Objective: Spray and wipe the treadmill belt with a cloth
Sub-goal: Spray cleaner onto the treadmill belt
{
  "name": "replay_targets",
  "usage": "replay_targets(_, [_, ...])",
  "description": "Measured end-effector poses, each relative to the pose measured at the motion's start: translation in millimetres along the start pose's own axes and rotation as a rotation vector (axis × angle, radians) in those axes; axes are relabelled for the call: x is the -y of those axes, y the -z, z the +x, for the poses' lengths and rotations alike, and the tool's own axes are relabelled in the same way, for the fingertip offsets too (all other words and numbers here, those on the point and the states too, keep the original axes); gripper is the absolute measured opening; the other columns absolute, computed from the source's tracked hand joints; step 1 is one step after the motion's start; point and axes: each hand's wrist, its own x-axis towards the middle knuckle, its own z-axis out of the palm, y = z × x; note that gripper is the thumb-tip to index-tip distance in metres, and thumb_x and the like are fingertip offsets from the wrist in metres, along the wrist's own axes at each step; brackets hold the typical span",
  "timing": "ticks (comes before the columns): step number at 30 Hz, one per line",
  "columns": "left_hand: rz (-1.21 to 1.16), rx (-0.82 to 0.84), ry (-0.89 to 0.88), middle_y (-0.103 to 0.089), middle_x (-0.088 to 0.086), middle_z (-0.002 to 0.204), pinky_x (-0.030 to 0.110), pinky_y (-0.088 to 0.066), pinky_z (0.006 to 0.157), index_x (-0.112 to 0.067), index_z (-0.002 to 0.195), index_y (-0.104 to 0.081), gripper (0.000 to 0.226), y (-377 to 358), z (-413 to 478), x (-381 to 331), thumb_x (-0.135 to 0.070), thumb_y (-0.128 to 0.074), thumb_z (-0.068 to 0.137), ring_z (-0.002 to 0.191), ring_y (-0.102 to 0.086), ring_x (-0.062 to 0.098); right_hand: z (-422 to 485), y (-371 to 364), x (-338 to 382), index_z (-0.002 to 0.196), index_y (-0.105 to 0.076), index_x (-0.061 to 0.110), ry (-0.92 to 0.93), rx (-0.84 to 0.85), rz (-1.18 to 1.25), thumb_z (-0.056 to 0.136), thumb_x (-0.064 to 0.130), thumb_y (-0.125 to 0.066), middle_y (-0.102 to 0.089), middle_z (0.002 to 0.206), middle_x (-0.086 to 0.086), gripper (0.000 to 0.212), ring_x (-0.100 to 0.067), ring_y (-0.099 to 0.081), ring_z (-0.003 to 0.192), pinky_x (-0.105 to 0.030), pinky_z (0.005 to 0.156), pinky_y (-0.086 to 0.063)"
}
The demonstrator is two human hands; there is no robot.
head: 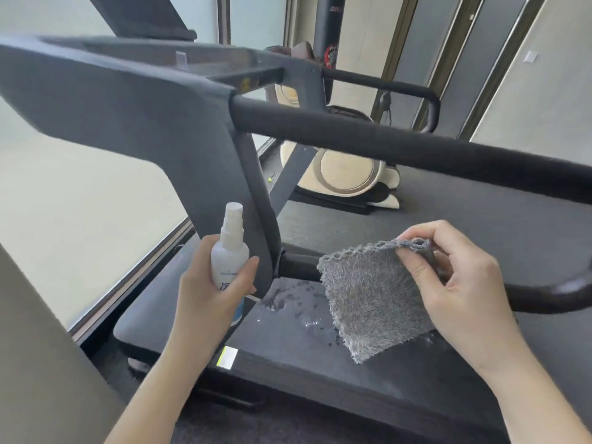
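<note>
1. Over the belt (304,357), a shaggy grey cloth (368,296), roughly square with looped edging, hung just above wet droplets (288,301) on the dark matte surface.
2. White plastic spray bottle (229,254), rounded body and pump top, stood upright by the belt's left edge.
3. Padded black handrail (384,139) crossed above both hands; grey upright (253,193) rose just behind the bottle; beige machine (346,169) sat beyond.
4. Left hand (205,296) wrapped round the bottle body, thumb on its front.
5. Right hand (464,283) pinched the cloth's top corner, fingers curled.
</note>
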Motion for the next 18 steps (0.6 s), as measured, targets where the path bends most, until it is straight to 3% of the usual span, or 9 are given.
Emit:
replay_targets(5, [0.002,0.044,0.046,-0.061,0.014,0.067,0.034,-0.049,0.055,-0.029,0.086,-0.053,0.032,-24.5,-34.4,73.0,-0.054,-0.06,0.067,0.06,-0.057,0.032,-45.9,-45.2,-48.4,0.085,-0.06,0.023,-0.004,0.037,0.009,0.085,0.015,-0.064,-0.061,0.084,0.011,0.008,-0.007,-0.058,0.075,-0.012,0.067,-0.039])
replay_targets(7, [0.004,0.054,0.022,-0.061,0.012,0.067,0.035,-0.049,0.055,-0.025,0.088,-0.055,0.035,-33.9,-44.8,99.4,-0.053,-0.06,0.068,0.061,-0.057,0.032,-59.4,-63.6,-64.8,0.084,-0.06,0.023,0.012,0.038,-0.01,0.085,0.017,-0.064,-0.061,0.085,0.014,0.007,-0.003,-0.058,0.074,-0.008,0.065,-0.038])
replay_targets(10, [0.021,0.059,0.008,-0.062,0.007,0.066,0.031,-0.05,0.057,-0.035,0.085,-0.055,0.026,-46.9,-55.4,136.4,-0.052,-0.061,0.067,0.059,-0.059,0.024,-75.6,-88.0,-90.2,0.083,-0.06,0.022,0.031,0.034,-0.05,0.085,0.019,-0.063,-0.056,0.078,0.024,0.004,0.006,-0.053,0.068,-0.002,0.061,-0.033])
replay_targets(14, [-0.007,0.083,0.016,-0.061,0.014,0.068,0.043,-0.049,0.061,-0.042,0.083,-0.055,0.02,-63.4,-69.0,187.7,-0.051,-0.062,0.066,0.062,-0.057,0.035,-93.2,-121.5,-130.7,0.082,-0.061,0.022,0.016,0.034,-0.024,0.08,0.013,-0.065,-0.055,0.071,0.026,0.01,0.005,-0.051,0.062,-0.001,0.057,-0.032])
replay_targets(18, [-0.007,0.122,-0.004,-0.062,0.009,0.071,0.04,-0.05,0.061,-0.043,0.084,-0.057,0.022,-79.2,-86.5,249.4,-0.052,-0.063,0.065,0.064,-0.059,0.037,-112.2,-160.3,-174.7,0.082,-0.062,0.018,0.043,-0.002,-0.07,0.081,0.005,-0.068,-0.055,0.072,0.028,0.014,0.009,-0.052,0.063,-0.001,0.058,-0.032])
